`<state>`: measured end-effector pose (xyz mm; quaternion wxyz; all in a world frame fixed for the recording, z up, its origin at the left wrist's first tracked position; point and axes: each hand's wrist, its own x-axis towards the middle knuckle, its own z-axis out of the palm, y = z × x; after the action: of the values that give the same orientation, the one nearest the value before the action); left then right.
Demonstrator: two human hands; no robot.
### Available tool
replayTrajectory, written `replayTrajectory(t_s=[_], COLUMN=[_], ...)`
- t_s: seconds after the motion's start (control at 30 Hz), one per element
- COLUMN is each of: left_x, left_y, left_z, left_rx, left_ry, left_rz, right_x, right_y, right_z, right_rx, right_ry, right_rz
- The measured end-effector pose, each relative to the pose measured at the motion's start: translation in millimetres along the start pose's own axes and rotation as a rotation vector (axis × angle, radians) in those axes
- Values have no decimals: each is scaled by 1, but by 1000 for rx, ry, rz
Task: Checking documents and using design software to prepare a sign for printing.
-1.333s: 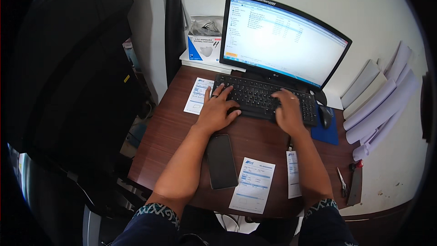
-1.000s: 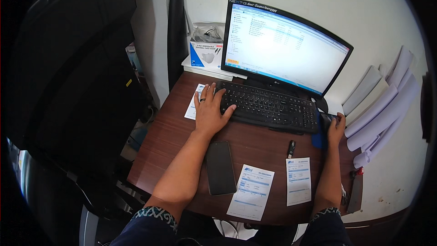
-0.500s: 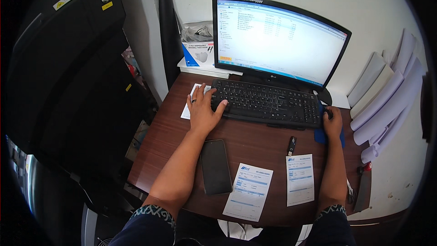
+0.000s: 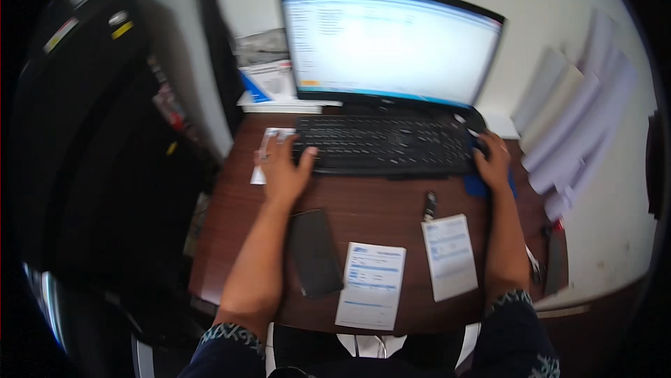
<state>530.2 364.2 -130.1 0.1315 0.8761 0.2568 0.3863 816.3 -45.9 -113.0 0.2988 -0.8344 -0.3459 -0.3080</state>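
My left hand (image 4: 285, 167) lies flat with fingers spread at the left end of the black keyboard (image 4: 386, 145), partly over a small paper slip (image 4: 263, 156). My right hand (image 4: 495, 161) rests over a dark mouse (image 4: 479, 146) on a blue pad (image 4: 475, 185) at the keyboard's right end. A lit monitor (image 4: 391, 46) stands behind the keyboard. The picture is blurred.
On the brown desk (image 4: 377, 210) lie a black phone (image 4: 314, 252), two printed slips (image 4: 372, 284) (image 4: 449, 256) and a small black pen-like thing (image 4: 430, 205). A box and papers (image 4: 264, 79) sit left of the monitor. Rolled white sheets (image 4: 573, 133) lean at the right. A black cabinet (image 4: 91, 133) stands left.
My right hand left the keyboard and went right onto the mouse. My left hand slid to the keyboard's left end. The view has tilted and come closer.
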Motion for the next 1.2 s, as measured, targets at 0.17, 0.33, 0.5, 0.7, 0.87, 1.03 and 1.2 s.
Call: replayTrajectory(t_s=[0.17, 0.33, 0.5, 0.7, 0.87, 1.03, 1.2], left_x=[2, 3, 1, -1, 0, -3, -3], left_y=[-8, 6, 4, 4, 8, 8, 11], left_z=[-13, -3, -12, -11, -11, -10, -14], left_rx=[20, -38, -8, 1, 28, 79, 71], left_ry=[-9, -52, -73, -105, -144, -187, -266], left_rz=[-25, -47, -79, -94, -102, -105, -88], right_x=[7, 0, -4, -4, -5, -3, -3], right_y=[-32, -23, -8, 4, 1, -5, -8], right_z=[-5, -15, 8, 13, 13, 11, 10], right_rx=[-64, -152, -98, 31, 43, -49, -67], right_ry=[-197, -152, 32, -35, 7, -56, -63], right_rz=[-36, -48, 104, 157, 182, 234, 250])
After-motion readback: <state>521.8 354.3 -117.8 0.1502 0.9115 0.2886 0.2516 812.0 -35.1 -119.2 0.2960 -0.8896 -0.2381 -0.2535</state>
